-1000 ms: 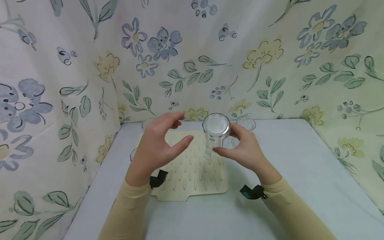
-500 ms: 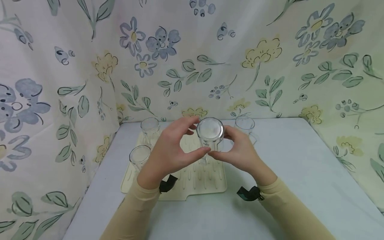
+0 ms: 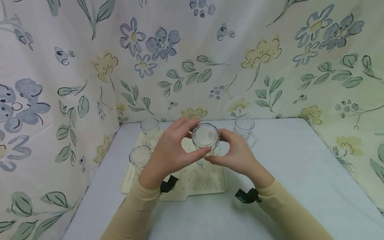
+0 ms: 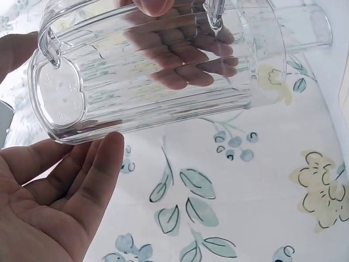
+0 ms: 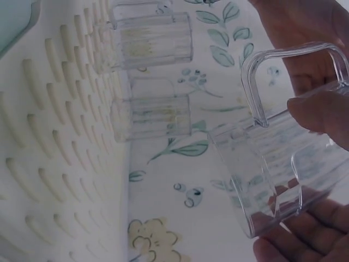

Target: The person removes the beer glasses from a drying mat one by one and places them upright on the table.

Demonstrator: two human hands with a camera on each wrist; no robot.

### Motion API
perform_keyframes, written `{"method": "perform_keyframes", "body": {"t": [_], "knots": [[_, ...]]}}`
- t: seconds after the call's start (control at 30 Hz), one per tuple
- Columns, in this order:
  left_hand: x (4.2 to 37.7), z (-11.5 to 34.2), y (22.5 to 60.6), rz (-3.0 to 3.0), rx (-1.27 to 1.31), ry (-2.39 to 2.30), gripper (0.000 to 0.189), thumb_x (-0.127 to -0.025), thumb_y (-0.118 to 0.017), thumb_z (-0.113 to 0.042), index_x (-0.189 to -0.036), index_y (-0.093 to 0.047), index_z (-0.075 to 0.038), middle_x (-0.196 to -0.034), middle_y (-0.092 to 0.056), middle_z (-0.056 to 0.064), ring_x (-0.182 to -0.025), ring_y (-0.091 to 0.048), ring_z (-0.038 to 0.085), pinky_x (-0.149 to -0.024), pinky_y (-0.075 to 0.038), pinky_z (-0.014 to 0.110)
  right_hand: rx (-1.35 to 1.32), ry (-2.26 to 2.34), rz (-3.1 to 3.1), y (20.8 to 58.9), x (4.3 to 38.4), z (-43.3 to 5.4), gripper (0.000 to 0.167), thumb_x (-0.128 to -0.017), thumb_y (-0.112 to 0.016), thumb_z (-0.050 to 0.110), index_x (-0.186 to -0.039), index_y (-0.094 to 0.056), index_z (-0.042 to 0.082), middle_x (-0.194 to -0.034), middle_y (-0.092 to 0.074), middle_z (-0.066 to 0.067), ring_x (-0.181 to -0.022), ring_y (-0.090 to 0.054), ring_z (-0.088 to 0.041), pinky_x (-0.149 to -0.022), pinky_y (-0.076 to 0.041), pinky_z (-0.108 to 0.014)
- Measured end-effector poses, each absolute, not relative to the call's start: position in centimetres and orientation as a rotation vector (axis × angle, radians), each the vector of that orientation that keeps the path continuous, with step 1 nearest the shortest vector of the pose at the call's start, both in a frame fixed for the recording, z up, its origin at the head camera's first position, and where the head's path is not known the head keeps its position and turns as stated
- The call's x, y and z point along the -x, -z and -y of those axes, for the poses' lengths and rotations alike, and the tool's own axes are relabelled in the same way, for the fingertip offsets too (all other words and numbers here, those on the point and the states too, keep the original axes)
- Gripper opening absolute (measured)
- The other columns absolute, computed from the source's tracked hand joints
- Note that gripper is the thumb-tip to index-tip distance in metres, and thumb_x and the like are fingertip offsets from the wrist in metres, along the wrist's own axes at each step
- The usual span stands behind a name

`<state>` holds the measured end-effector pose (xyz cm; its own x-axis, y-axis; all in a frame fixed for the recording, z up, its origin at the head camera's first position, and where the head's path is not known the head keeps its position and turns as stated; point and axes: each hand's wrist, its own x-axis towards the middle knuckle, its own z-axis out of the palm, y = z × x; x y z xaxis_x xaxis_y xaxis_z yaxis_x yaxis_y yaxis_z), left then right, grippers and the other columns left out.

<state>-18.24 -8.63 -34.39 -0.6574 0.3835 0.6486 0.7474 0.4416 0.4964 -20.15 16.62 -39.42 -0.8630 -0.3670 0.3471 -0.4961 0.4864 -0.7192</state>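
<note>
Between both hands, above the cream draining mat (image 3: 207, 186), a clear glass mug (image 3: 205, 135) is held base up. My left hand (image 3: 169, 150) grips its left side, the thumb across the front near the base. On the other side my right hand (image 3: 240, 155) holds it between thumb and fingers. In the left wrist view, left fingertips (image 4: 113, 141) touch the mug near its base, and fingers of the other hand show through the glass. The right wrist view shows the mug's handle (image 5: 252, 82) and its open end towards the mat.
Two more clear mugs, one at the back (image 3: 150, 126) and one nearer (image 3: 140, 155), stand base up on the mat's left side. Another clear mug (image 3: 244, 125) stands on the white table (image 3: 294, 160) right of the mat. A floral curtain (image 3: 270, 66) hangs behind.
The left hand has come in from the left and taken hold of the mug. Both hands have brought it slightly left and lower in the head view.
</note>
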Motion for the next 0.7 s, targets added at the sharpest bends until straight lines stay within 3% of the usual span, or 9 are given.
{"method": "perform_keyframes", "body": {"t": [0.23, 0.7], "knots": [[18.3, 8.5, 34.7, 2.297, 0.929, 1.043, 0.074, -0.085, -0.098, -0.043, -0.146, -0.069, -0.012, -0.13, -0.068, -0.005, -0.11, -0.065, 0.01, -0.094, -0.062, 0.03, -0.789, -1.294, 2.558, 39.4, 20.0, -16.7, 0.069, -0.08, -0.103, 0.031, -0.141, -0.07, 0.024, -0.132, -0.075, 0.01, -0.124, -0.072, -0.015, -0.116, -0.058, -0.054], [18.2, 8.4, 34.7, 2.27, 0.892, 1.097, 0.066, -0.083, -0.098, -0.037, -0.138, -0.07, -0.013, -0.128, -0.067, -0.004, -0.109, -0.065, 0.009, -0.092, -0.065, 0.028, -0.817, -1.298, 2.52, 38.9, 20.4, -17.6, 0.075, -0.079, -0.102, 0.028, -0.145, -0.067, 0.022, -0.138, -0.073, 0.007, -0.13, -0.065, -0.016, -0.115, -0.052, -0.057]]}}
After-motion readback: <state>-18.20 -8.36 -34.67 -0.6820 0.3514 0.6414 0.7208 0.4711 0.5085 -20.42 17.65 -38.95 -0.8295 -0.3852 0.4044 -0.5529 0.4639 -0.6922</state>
